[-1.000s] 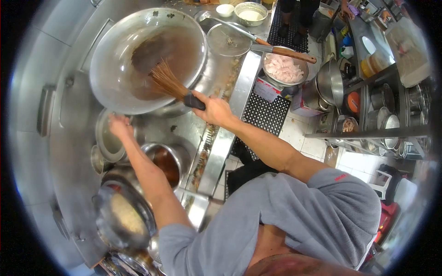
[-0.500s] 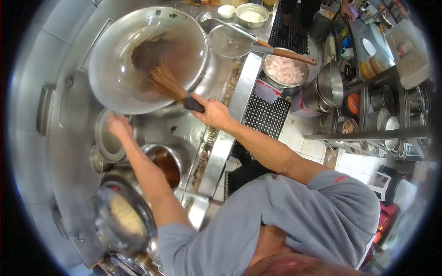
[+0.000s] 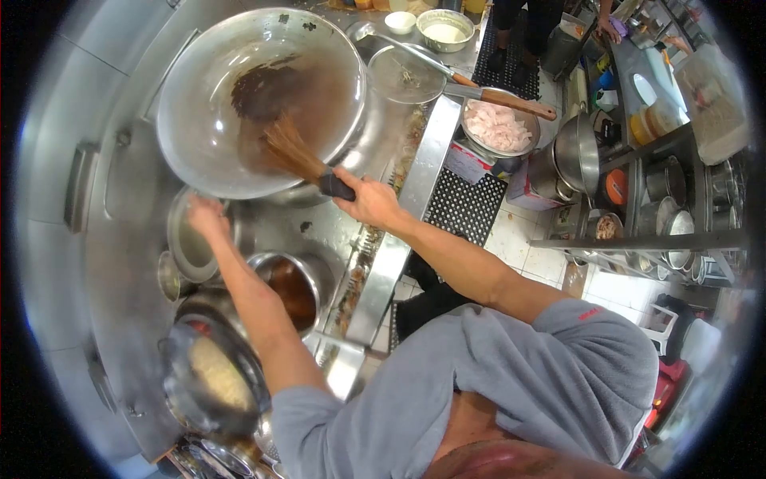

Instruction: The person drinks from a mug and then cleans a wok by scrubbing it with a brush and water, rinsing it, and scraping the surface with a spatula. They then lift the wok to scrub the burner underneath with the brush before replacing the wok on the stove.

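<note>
Nearest the camera, at lower left, a round pan of pale grainy food [image 3: 211, 375] sits on the steel counter [image 3: 120, 263]; just beyond it stands a pot of dark brown liquid [image 3: 289, 286]. Neither has shifted over the last second.

Left hand [image 3: 209, 219]: rests at the edge of a small steel bowl [image 3: 185, 239] below the wok. The fingers are bent over the rim, but whether they clasp it cannot be told. Position unchanged from the earlier frames.

Right hand [image 3: 373, 201]: clenched around the black handle of the bamboo wok brush [image 3: 299, 158]. A second ago the bristles fanned out close to the near side of the wok [image 3: 259, 100]; now they reach a little further in, their tips pressed into the brown film of liquid on the bottom. The dark patch towards the far wall has also changed outline. Judgement: scrubbing is mid-stroke and residue remains, so the wok is not yet clean.

Beyond the wok: a wire skimmer [image 3: 408, 73] with a wooden handle lies across the counter edge, next to a bowl of pale raw meat [image 3: 496, 126]. Farthest off, another person's legs [image 3: 523, 28] stand on the black mat.
</note>
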{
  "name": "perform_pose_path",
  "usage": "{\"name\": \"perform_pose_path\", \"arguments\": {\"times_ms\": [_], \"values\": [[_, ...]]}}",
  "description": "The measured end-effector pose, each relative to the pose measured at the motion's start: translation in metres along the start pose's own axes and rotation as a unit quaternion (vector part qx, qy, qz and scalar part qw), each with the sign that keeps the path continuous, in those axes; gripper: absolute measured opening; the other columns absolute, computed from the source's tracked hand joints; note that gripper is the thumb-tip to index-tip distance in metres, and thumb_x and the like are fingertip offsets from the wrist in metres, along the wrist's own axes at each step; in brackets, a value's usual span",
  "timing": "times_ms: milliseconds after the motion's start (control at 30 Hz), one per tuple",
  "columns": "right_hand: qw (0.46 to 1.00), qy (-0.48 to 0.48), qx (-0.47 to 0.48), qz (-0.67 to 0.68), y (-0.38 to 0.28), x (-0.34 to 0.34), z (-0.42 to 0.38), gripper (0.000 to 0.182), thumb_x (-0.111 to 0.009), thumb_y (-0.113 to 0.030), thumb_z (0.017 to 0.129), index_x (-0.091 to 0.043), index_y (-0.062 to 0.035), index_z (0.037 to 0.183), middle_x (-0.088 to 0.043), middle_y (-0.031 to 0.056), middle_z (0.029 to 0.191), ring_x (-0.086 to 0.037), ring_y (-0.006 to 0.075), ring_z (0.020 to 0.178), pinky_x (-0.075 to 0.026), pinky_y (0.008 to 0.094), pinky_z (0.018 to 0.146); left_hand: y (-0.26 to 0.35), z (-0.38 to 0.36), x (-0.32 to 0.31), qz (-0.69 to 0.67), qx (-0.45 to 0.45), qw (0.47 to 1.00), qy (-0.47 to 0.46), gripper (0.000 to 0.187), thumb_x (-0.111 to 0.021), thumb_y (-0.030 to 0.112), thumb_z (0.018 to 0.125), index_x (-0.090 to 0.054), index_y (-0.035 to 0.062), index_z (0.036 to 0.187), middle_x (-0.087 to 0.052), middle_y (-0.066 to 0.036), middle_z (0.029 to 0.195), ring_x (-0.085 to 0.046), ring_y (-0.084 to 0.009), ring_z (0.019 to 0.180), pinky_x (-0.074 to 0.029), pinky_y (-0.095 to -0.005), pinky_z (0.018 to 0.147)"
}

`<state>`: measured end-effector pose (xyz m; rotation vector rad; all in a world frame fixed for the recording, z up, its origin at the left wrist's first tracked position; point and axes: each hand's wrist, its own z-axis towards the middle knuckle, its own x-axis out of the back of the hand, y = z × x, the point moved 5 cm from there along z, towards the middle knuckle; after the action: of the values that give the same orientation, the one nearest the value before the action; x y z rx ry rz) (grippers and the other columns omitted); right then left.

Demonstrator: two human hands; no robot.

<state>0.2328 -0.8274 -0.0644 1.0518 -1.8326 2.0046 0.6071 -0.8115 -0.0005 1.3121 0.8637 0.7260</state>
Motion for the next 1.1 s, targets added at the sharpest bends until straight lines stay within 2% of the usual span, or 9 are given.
{"name": "perform_pose_path", "arguments": {"times_ms": [667,767,833,900,967,1000,1033,1067,1100], "values": [[1.0,-0.021,0.006,0.004,-0.002,0.005,0.005,0.068,-0.067,-0.046,0.085,-0.043,-0.0306,0.147,-0.065,0.025,0.091,-0.067,0.0429,0.084,-0.053,0.0493,0.078,0.001,0.004,0.002,-0.005,-0.007,1.0,0.007,0.032,-0.053,0.027,0.103,-0.046,0.0063,0.079,-0.043,-0.001,0.066,-0.039,-0.0118,0.053,-0.03,-0.0286,0.045],[0.999,-0.031,0.009,0.011,-0.005,0.012,0.006,0.065,-0.067,-0.045,0.085,-0.048,-0.0279,0.145,-0.067,0.0257,0.095,-0.068,0.0425,0.084,-0.054,0.0491,0.079,-0.005,0.01,0.007,-0.023,0.002,1.0,0.009,0.033,-0.052,0.028,0.104,-0.047,0.0072,0.079,-0.042,0.0,0.064,-0.038,-0.0119,0.054,-0.03,-0.0279,0.046],[0.992,-0.069,0.003,0.103,-0.001,0.022,0.01,0.063,-0.066,-0.044,0.084,-0.05,-0.0272,0.143,-0.07,0.0234,0.099,-0.07,0.038,0.087,-0.055,0.0473,0.077,-0.002,0.0,0.003,0.016,0.028,0.999,0.04,0.033,-0.049,0.029,0.105,-0.048,0.0087,0.079,-0.041,0.001,0.063,-0.037,-0.0116,0.053,-0.029,-0.0277,0.046],[0.988,-0.065,-0.021,0.141,0.02,0.033,0.006,0.062,-0.07,-0.043,0.082,-0.056,-0.0208,0.139,-0.073,0.0165,0.101,-0.071,0.0281,0.086,-0.055,0.0396,0.077,-0.001,-0.007,-0.002,-0.011,0.032,0.998,0.049,0.034,-0.047,0.03,0.105,-0.049,0.0093,0.079,-0.04,0.001,0.062,-0.037,-0.0116,0.053,-0.029,-0.0278,0.046],[0.947,-0.07,-0.066,0.306,0.051,0.043,-0.007,0.064,-0.076,-0.039,0.08,-0.059,-0.0125,0.136,-0.073,0.0106,0.099,-0.069,0.0194,0.084,-0.054,0.0328,0.078,-0.01,-0.016,0.001,-0.032,0.039,0.997,0.066,0.034,-0.046,0.03,0.106,-0.049,0.01,0.079,-0.039,0.002,0.062,-0.037,-0.0115,0.053,-0.029,-0.0279,0.046],[0.939,-0.081,-0.109,0.315,0.04,0.08,-0.024,0.063,-0.079,-0.031,0.081,-0.059,-0.0054,0.135,-0.071,0.0062,0.103,-0.065,0.0133,0.088,-0.052,0.0285,0.081,-0.019,-0.019,0.0,-0.067,0.05,0.995,0.061,0.033,-0.045,0.029,0.106,-0.048,0.0102,0.079,-0.038,0.002,0.062,-0.036,-0.0114,0.052,-0.029,-0.0279,0.046],[0.939,-0.024,-0.08,0.333,0.056,0.092,-0.032,0.061,-0.079,-0.028,0.083,-0.059,-0.0064,0.136,-0.07,0.0067,0.109,-0.064,0.014,0.094,-0.052,0.029,0.085,-0.024,-0.026,-0.001,-0.101,0.062,0.991,0.057,0.032,-0.044,0.027,0.106,-0.047,0.0104,0.079,-0.037,0.002,0.061,-0.035,-0.0113,0.052,-0.029,-0.0279,0.046],[0.909,-0.035,-0.119,0.399,0.065,0.108,-0.042,0.06,-0.079,-0.024,0.084,-0.058,-0.0051,0.137,-0.069,0.007,0.114,-0.063,0.0142,0.099,-0.05,0.0286,0.089,-0.022,-0.038,-0.001,-0.101,0.056,0.991,0.07,0.032,-0.044,0.027,0.106,-0.047,0.0104,0.079,-0.037,0.002,0.061,-0.035,-0.0113,0.052,-0.029,-0.0279,0.046],[0.898,-0.013,-0.104,0.427,0.087,0.12,-0.047,0.059,-0.078,-0.02,0.084,-0.057,-0.003,0.137,-0.068,0.0063,0.115,-0.063,0.0145,0.1,-0.05,0.0285,0.09,-0.021,-0.053,-0.006,-0.11,0.065,0.989,0.072,0.031,-0.043,0.026,0.107,-0.046,0.0106,0.08,-0.036,0.002,0.061,-0.034,-0.0111,0.051,-0.028,-0.028,0.046]]}}
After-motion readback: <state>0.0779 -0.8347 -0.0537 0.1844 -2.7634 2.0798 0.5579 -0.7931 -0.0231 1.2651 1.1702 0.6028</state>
